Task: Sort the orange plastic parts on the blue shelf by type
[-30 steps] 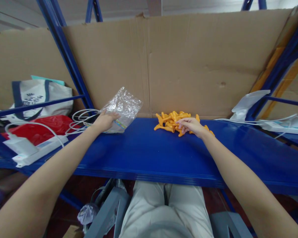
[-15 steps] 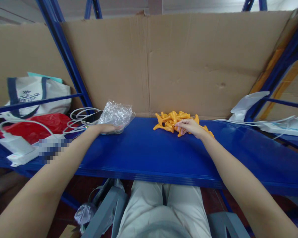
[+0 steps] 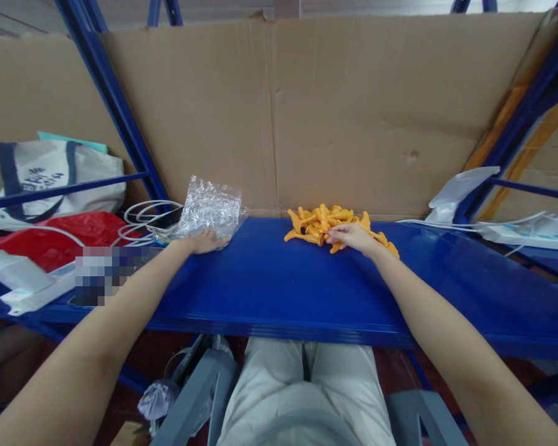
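Note:
On the blue shelf, at left of centre, my left hand [image 3: 208, 241] lies low and open, palm down with its fingers stretched out. It touches the lower edge of a crinkled clear plastic bag [image 3: 211, 207], which stands up behind it. To the right, a heap of curved orange plastic pieces [image 3: 314, 223] lies near the cardboard backing. My right hand [image 3: 353, 237] is at the front of this heap, its thumb and fingers pinched together on one orange piece. The exact shape of the held piece is hidden by the fingers.
Left on the blue shelf [image 3: 270, 291] are a white power strip [image 3: 37, 288], coiled white cables [image 3: 139, 217], a red plastic bag [image 3: 84, 232] and a canvas tote [image 3: 93, 176]. White cables and a white bag [image 3: 460, 192] lie right. Cardboard [image 3: 353, 111] walls the back.
My left hand has turned palm down and now rests lower, against the shelf. The clear bag stands a little higher behind it. My right hand stays at the orange heap.

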Available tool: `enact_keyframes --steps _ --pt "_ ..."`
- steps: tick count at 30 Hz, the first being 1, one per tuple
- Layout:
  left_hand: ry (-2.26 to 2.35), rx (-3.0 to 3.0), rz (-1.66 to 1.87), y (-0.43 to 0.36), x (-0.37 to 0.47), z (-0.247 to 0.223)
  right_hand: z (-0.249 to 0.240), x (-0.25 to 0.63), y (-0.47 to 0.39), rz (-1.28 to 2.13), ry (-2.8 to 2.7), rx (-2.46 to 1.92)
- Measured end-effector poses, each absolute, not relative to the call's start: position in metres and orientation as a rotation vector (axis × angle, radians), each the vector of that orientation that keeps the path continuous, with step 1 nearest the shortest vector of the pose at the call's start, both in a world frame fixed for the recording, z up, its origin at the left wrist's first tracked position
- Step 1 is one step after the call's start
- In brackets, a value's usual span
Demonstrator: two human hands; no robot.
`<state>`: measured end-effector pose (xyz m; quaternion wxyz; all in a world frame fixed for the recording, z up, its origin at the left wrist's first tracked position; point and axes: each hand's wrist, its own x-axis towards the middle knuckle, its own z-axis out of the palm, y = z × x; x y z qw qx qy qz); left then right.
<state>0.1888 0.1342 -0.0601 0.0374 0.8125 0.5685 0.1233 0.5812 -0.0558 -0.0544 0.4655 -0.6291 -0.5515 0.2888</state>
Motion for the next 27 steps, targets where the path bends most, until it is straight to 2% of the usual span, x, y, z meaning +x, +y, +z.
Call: enact_keyframes --steps 3,10,14,27 --pt "1.887 2.454 0.006 0.131 0.197 -0.048 -0.057 0.581 -0.053 0.674 -1.322 -1.602" --pt "1.795 2.876 -0.130 0.107 0.243 -0.020 -0.057 0.577 -0.050 0.639 -1.255 -1.628" --pt "1.857 2.843 -0.350 0.105 0.261 -0.015 -0.056 0.575 -0.052 0.624 -1.270 -1.632" --pt "1.956 2.628 -0.458 0.119 0.198 0.001 -0.057 0.576 -0.051 0.618 -1.291 -1.651"
